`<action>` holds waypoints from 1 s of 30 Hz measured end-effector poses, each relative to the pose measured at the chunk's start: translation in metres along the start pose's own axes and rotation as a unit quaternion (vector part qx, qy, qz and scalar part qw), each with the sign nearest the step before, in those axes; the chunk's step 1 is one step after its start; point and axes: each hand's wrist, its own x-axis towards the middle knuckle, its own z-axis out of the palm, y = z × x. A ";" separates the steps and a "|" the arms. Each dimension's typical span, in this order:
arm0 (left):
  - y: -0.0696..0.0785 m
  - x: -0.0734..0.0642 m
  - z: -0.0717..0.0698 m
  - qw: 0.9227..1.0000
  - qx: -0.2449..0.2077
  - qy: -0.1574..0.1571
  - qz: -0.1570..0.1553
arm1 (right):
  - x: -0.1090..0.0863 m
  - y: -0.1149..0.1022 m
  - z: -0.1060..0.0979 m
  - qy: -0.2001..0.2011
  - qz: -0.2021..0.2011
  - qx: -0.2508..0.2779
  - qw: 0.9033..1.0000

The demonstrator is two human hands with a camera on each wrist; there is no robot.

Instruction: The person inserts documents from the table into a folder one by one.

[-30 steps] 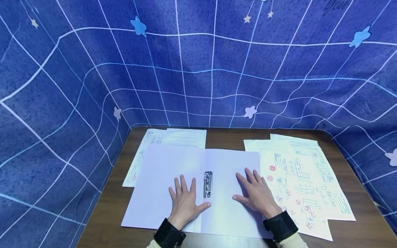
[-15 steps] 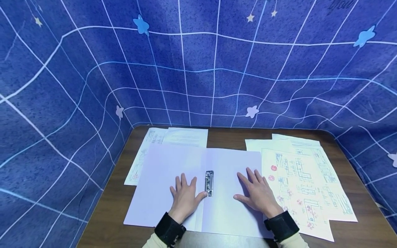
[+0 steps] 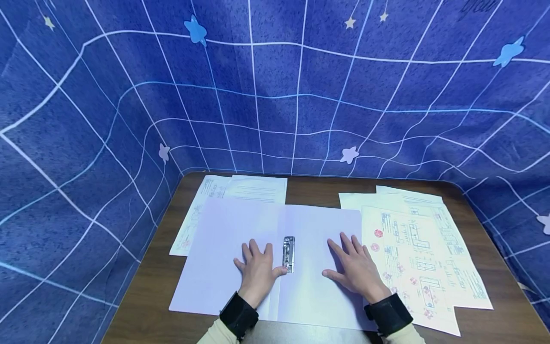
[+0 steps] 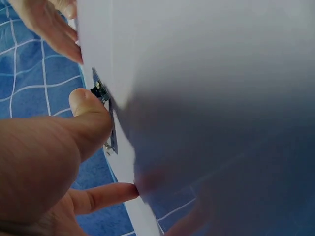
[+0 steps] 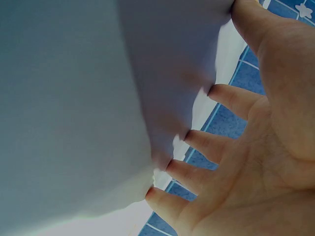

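A pale lilac folder (image 3: 318, 229) lies spread flat on the table, with a metal clip (image 3: 289, 254) fixed beside its spine. On the folder's left half rests my left hand (image 3: 258, 274), fingers spread, its thumb at the lower end of the clip. In the left wrist view that thumb (image 4: 91, 110) is beside the clip (image 4: 106, 108). My right hand (image 3: 358, 270) lies with spread fingers on the right half, near its outer edge. The right wrist view shows its fingertips (image 5: 197, 137) touching the folder surface (image 5: 74, 123). Neither hand grips anything.
Printed drawing sheets (image 3: 412, 258) with red stamps overlap at the right, next to the folder. More printed papers (image 3: 253, 188) stick out behind its upper left. The brown table (image 3: 318, 191) meets a blue curtain (image 3: 275, 110) with white grid lines at the back and left.
My left hand has shifted slightly, and its thumb has moved from below the clip to its lower end. The right hand keeps its place on the folder.
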 end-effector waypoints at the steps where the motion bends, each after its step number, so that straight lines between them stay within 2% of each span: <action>1: 0.001 0.001 0.000 1.000 0.003 0.001 0.002 | 0.000 0.000 -0.001 0.000 0.000 -0.001 1.000; 9: 0.009 0.007 0.000 1.000 0.015 0.005 0.007 | 0.002 0.000 -0.009 0.006 0.000 -0.017 1.000; 14: 0.010 0.008 0.000 1.000 0.016 -0.008 -0.001 | 0.003 0.001 -0.008 0.010 -0.005 -0.015 1.000; 20: 0.004 0.005 -0.005 0.999 -0.038 -0.034 -0.013 | 0.003 0.000 -0.004 0.015 -0.011 -0.004 1.000; 24: 0.000 0.001 -0.007 0.996 -0.075 -0.044 -0.003 | 0.001 0.000 -0.001 0.008 -0.004 0.000 1.000; 30: -0.001 -0.003 -0.006 0.996 -0.078 -0.050 0.003 | 0.001 0.000 0.001 0.000 0.003 -0.001 1.000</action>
